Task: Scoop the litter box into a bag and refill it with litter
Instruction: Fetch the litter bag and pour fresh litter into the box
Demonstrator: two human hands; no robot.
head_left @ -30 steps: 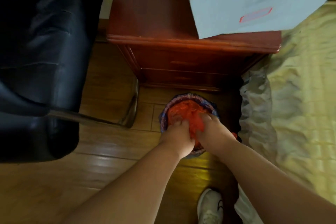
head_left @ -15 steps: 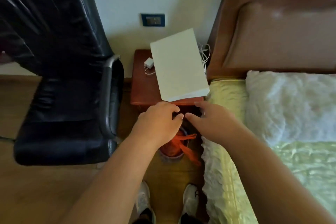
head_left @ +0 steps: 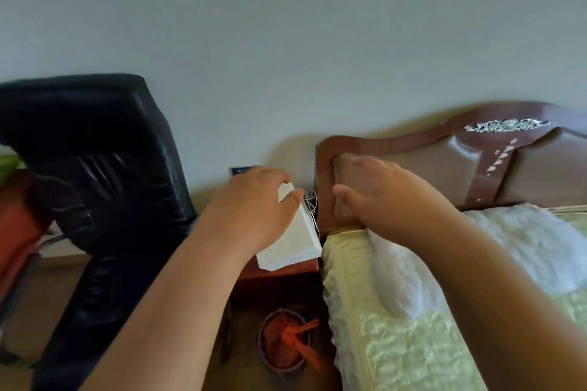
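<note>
An orange plastic bag point(head_left: 287, 343) lines a small round bin point(head_left: 263, 338) on the floor between the nightstand and the bed, and its loose handles hang over the right rim. Both of my hands are raised well above it and hold nothing. My left hand point(head_left: 254, 203) hovers with loosely curled fingers in front of a white box. My right hand point(head_left: 381, 197) is relaxed, thumb out, in front of the headboard. No litter box, scoop or litter shows.
A white box point(head_left: 292, 247) lies on the red-brown nightstand point(head_left: 279, 273), with a white cable point(head_left: 313, 203) behind it. A black leather chair point(head_left: 104, 168) stands at the left. The bed point(head_left: 397, 343) with a wooden headboard point(head_left: 476, 168) and white pillow point(head_left: 524, 247) fills the right.
Both hands let go of the orange bag in the bin and rose. My view lifted from the floor to the wall and headboard.
</note>
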